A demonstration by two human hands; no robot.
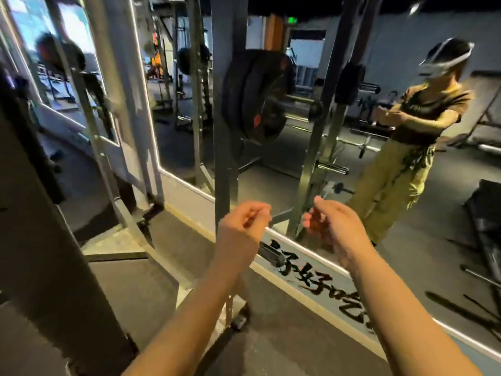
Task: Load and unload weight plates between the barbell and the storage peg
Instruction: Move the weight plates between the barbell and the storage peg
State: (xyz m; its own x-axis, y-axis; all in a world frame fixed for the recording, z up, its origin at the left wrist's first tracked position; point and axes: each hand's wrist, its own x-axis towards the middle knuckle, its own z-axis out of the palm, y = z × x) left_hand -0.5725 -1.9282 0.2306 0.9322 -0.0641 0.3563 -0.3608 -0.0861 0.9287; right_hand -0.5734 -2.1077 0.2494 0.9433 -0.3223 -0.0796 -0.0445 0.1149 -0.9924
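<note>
Black weight plates (pixel 254 96) hang stacked on a storage peg high on a grey rack upright (pixel 223 147), straight ahead at about head height. Lower on the same upright, a short bare storage peg (pixel 269 253) sticks out just under my hands. My left hand (pixel 241 226) is curled into a loose fist and holds nothing. My right hand (pixel 333 223) is also curled, with nothing in it, a hand's width to the right. Both hands hover well below the plates. I cannot pick out the barbell itself with certainty.
A large wall mirror (pixel 339 270) stands right behind the rack and reflects a person (pixel 414 131), more plates (pixel 349 82) and a bench. A wide dark post (pixel 29 226) fills the left. The rack's base foot (pixel 238 321) lies on the floor between my forearms.
</note>
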